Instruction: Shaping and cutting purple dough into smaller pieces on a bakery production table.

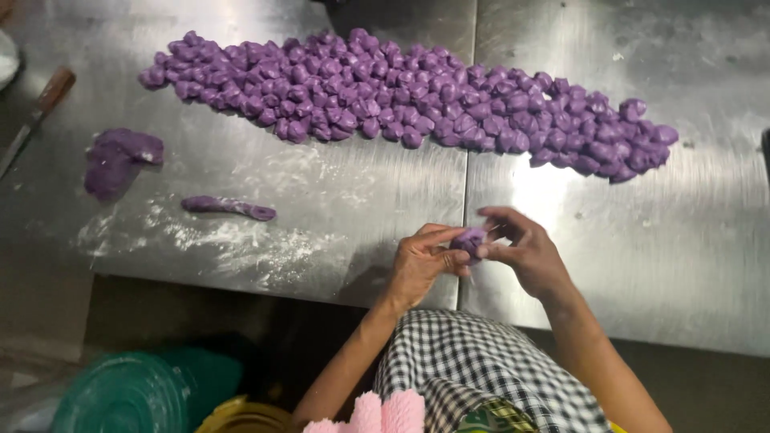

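1. Both hands are up at the near edge of the steel table (642, 265), working one small purple dough piece (468, 240) between them; the left hand (421, 261) has its fingers curled round the piece's left side, the right hand (521, 248) pinches it from the right with the fingertips, so both are grasping the same bit.
2. That piece is off the table surface, held in the air just above the table's front edge, roughly over the seam between the two metal sheets.
3. Further back there's a big long heap of purple dough lumps (409, 100) running from upper left to right across the table; well apart from the hands.
4. Off to the left: a bigger purple dough blob (119, 159), and near it a rolled purple dough strip (228, 208) lying on a floury patch.
5. A knife (36, 116) with a brown handle sits at the far left edge; a green bucket lid (128, 393) is down on the floor, lower left.
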